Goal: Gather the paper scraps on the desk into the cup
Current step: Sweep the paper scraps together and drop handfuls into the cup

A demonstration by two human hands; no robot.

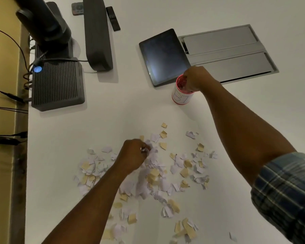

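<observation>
Half the cup (180,95) rim behind right hand (195,78)

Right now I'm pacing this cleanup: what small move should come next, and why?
Probably lift the left hand with its pinch of paper scraps toward the cup. The right hand is already at the cup's mouth, seemingly dropping its load, while many scraps still lie on the desk.

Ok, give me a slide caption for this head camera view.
Right hand drops scraps into the cup while left hand pinches more from the paper scraps.
</observation>
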